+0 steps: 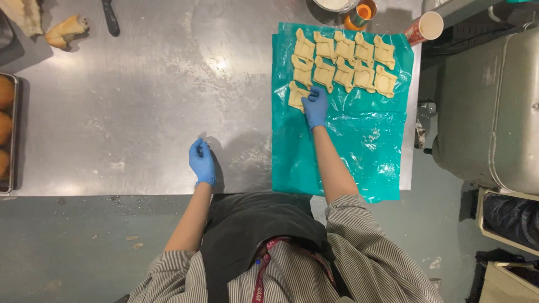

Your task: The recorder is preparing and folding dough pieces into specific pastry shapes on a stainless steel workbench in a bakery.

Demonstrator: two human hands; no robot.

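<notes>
A teal plastic sheet (pixel 359 140) lies on the right part of a steel table (pixel 151 101). Several folded pale dough pieces (pixel 343 59) sit in two rows at its far end. My right hand (pixel 315 106), in a blue glove, rests its fingers on one more dough piece (pixel 295 94) at the left end, starting a third row. My left hand (pixel 202 161), also blue-gloved, hovers over the bare steel near the table's front edge, fingers loosely curled and holding nothing.
A tray of browned baked goods (pixel 5 129) sits at the table's left edge. Dough scraps (pixel 64 31) and a dark tool handle (pixel 110 18) lie at the far left. An orange-lidded container (pixel 362 12) and a paper cup (pixel 425 27) stand beyond the sheet. A large metal machine (pixel 494 106) stands right.
</notes>
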